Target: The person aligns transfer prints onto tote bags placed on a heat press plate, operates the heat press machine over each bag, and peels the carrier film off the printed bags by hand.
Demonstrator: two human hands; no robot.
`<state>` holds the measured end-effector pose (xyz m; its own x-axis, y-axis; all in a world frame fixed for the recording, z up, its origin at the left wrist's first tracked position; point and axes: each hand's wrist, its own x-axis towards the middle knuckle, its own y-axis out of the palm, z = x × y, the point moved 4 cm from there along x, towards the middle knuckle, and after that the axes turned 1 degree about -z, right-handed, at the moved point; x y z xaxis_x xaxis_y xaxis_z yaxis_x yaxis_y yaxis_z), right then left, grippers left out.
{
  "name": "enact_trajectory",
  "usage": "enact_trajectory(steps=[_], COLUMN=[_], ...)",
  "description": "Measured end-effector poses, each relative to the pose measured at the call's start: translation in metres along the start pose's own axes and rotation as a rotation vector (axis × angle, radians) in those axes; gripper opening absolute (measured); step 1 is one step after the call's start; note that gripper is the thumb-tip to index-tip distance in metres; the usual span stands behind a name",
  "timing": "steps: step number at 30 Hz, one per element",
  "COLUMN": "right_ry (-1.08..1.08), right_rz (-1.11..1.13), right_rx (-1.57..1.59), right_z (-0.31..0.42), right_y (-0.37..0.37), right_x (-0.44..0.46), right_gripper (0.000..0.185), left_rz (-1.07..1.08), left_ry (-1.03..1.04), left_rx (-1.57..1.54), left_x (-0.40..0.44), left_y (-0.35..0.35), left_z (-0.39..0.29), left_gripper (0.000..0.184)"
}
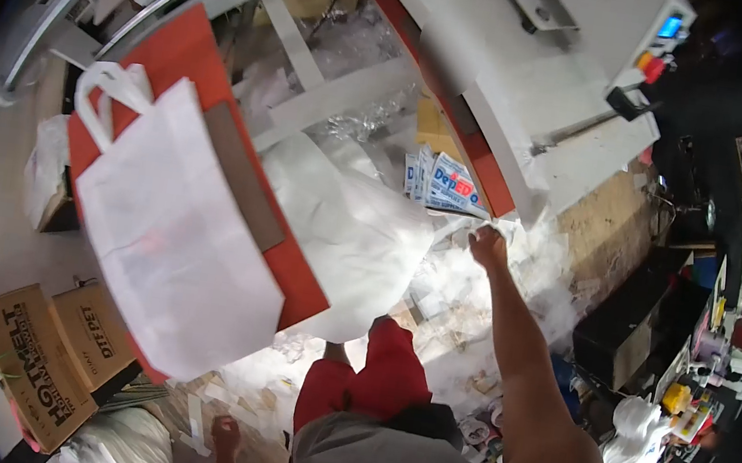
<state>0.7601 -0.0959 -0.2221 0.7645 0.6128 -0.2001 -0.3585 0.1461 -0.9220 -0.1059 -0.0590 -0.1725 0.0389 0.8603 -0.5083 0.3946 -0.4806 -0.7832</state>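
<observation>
My right hand (487, 245) is closed at the lower end of the machine's red-edged side, with its fingers on the edge of white material (363, 221) that hangs down in front of me. My left hand (225, 437) is low beside my red shorts, its fingers curled; whether it holds anything is too small to tell. A white bag with handles (178, 234) lies on the red board (293, 289) to the left. Printed blue and white packs (452, 186) sit just above my right hand.
Brown cartons (44, 366) stand at the lower left, by a plastic-wrapped bundle (122, 447). A machine (551, 77) with a small screen and red button is at the upper right. Cluttered shelves and a black box (635, 323) line the right. Clear plastic and scraps cover the floor.
</observation>
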Motion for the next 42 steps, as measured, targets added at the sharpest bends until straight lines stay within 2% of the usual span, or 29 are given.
enact_trajectory(steps=[1,2,3,5,8,10,12,15,17,18,20,21,22,24,25,26,28,29,31,32,34,35,36,38,40,42], right_ry=[0.059,-0.214,-0.310,-0.277,-0.194,-0.178,-0.179,-0.201,-0.212,-0.214,-0.247,-0.557,-0.427,-0.521,-0.188,-0.200,-0.184,-0.191,-0.141,-0.129,-0.202,-0.366,-0.362,0.554,0.789,0.725], right_rz=[-0.048,-0.276,-0.336,-0.237,-0.008,0.082,0.099,0.070,-0.067,-0.066,0.186,-0.086,-0.080,-0.371,-0.230,-0.247,-0.278,-0.280,-0.249,-0.243,-0.200,-0.180,-0.173,0.068,0.106,0.061], right_rx=[0.010,0.091,0.085,-0.084,-0.307,-0.404,-0.483,-0.524,-0.377,-0.373,-0.021,0.051,-0.017,-0.112,0.003,0.009,0.930,0.936,0.743,0.742,-0.058,-0.132,-0.135,0.601,0.757,0.981], right_z=[-0.027,-0.013,-0.018,-0.050,-0.095,-0.117,-0.133,-0.132,-0.107,-0.092,-0.063,-0.062,-0.083,-0.054,-0.057,-0.055,-0.101,-0.112,-0.142,-0.162,-0.174,-0.166,-0.137,-0.116,-0.106,-0.082], right_y=[0.014,-0.003,-0.003,0.019,0.046,0.060,0.070,0.070,0.046,0.028,-0.003,0.005,0.010,-0.009,-0.008,-0.008,0.024,0.029,0.044,0.052,0.062,0.054,0.042,0.048,0.058,0.065], right_x=[0.025,0.039,0.063,0.114,0.167,0.182,0.186,0.183,0.166,0.158,0.140,0.119,0.112,0.077,0.079,0.086,0.121,0.133,0.145,0.150,0.149,0.147,0.135,0.091,0.064,0.048], right_gripper=[0.034,0.038,0.038,0.038,0.038,0.038,0.039,0.039,0.025,0.025,0.016,0.020,0.022,0.031,0.051,0.051,0.055,0.055,0.053,0.053,0.047,0.044,0.044,0.041,0.048,0.048], left_rz=[0.113,0.228,0.244,0.410,0.449,0.475,0.461,0.480,0.489,0.499,0.476,0.495,0.512,0.496,0.487,0.472,0.499,0.491,0.410,0.418,0.434,0.437,0.444,0.504,0.516,0.517], left_ry=[-0.067,-0.138,-0.162,-0.172,-0.268,-0.310,-0.329,-0.255,-0.265,-0.266,-0.229,-0.193,-0.152,-0.047,0.045,0.059,0.184,0.187,0.121,0.114,0.040,0.015,0.010,-0.111,-0.125,-0.137], left_rx=[-0.003,-0.003,0.006,-0.069,-0.127,-0.223,-0.235,-0.222,-0.205,-0.191,-0.182,-0.197,-0.213,-0.277,-0.333,-0.341,-0.359,-0.360,-0.377,-0.369,-0.274,-0.255,-0.252,-0.134,-0.083,-0.035], left_x=[-0.012,-0.030,-0.040,-0.048,-0.037,-0.034,-0.033,-0.032,-0.034,-0.036,-0.033,-0.029,-0.023,-0.012,-0.006,0.000,0.010,0.013,0.015,0.013,0.008,0.004,0.001,-0.009,-0.019,-0.022], left_y=[0.017,0.029,0.041,0.063,0.071,0.094,0.096,0.098,0.100,0.099,0.098,0.098,0.098,0.098,0.099,0.097,0.088,0.083,0.074,0.074,0.076,0.079,0.083,0.091,0.103,0.110], left_z=[-0.013,-0.025,-0.037,-0.074,-0.151,-0.135,-0.159,-0.174,-0.171,-0.171,-0.184,-0.196,-0.210,-0.243,-0.260,-0.271,-0.293,-0.294,-0.285,-0.275,-0.239,-0.220,-0.204,-0.171,-0.143,-0.135], left_gripper=[0.025,0.027,0.027,0.029,0.030,0.030,0.030,0.031,0.031,0.031,0.030,0.029,0.029,0.027,0.026,0.026,0.025,0.025,0.025,0.025,0.025,0.027,0.027,0.029,0.029,0.030])
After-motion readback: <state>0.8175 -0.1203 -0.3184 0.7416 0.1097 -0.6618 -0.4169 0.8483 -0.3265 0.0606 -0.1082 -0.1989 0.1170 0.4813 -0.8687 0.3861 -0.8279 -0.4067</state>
